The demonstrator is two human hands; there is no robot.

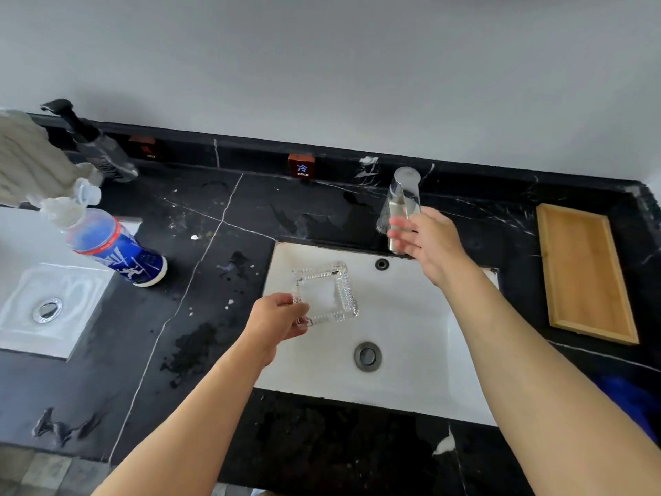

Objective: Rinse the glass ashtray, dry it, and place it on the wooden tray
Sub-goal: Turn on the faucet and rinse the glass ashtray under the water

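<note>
Left hand (277, 316) pinches glass ashtray (327, 293) corner over sink (422, 327); right hand (427, 241) fingers spread at faucet (402, 205).

Clear, ribbed glass ashtray (327, 293) pinched in left hand (277, 318). Under both hands, white sink (411, 316) with dark grey drain ring (367, 356). Polished silver tap (400, 205) at right hand (427, 241). Beyond right hand, pale honey wooden tray (586, 272). All around, black desk (200, 266), white-veined. Far left of left hand, blue bottle (118, 250), red band, white figures. Beyond, brown-red block (302, 167), blue and white marking.
</note>
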